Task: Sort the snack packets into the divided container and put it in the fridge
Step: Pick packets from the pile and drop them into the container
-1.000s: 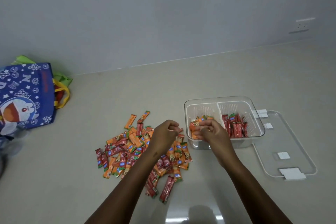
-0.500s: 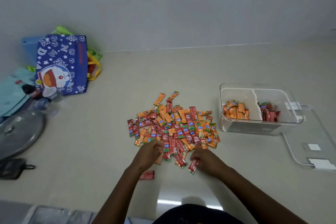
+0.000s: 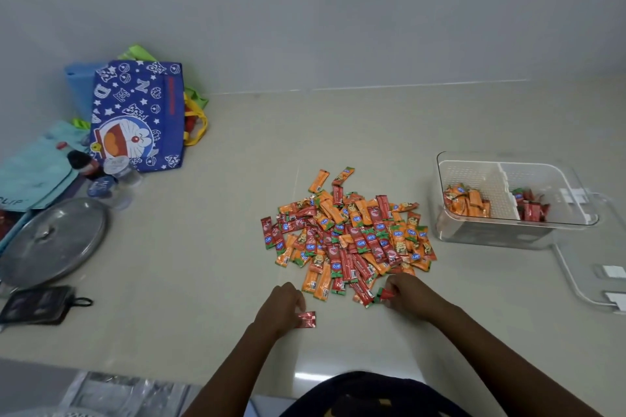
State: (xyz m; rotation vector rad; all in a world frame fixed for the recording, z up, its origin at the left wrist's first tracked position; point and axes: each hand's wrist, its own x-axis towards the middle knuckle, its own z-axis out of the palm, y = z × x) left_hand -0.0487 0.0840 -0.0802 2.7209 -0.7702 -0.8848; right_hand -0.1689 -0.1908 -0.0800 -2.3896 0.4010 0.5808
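A heap of orange and red snack packets [image 3: 349, 234] lies mid-counter. To its right stands the clear divided container [image 3: 471, 234], with orange packets [image 3: 467, 201] in its left half and red packets [image 3: 530, 208] in its right half. At the heap's near edge, my left hand [image 3: 283, 308] holds a red packet [image 3: 307, 319] against the counter. My right hand [image 3: 408, 293] pinches another red packet [image 3: 384, 294] at the heap's front right.
The container's clear lid [image 3: 596, 281] lies flat to the right of it. At the left are a blue cartoon bag [image 3: 139, 115], bottles [image 3: 101, 176], a steel pot lid [image 3: 50, 240] and a black pouch [image 3: 37, 305]. The counter's front edge runs just below my arms.
Both hands left the container and came to the heap's near edge. Each has now taken hold of a red packet, the left one pulled slightly clear of the heap.
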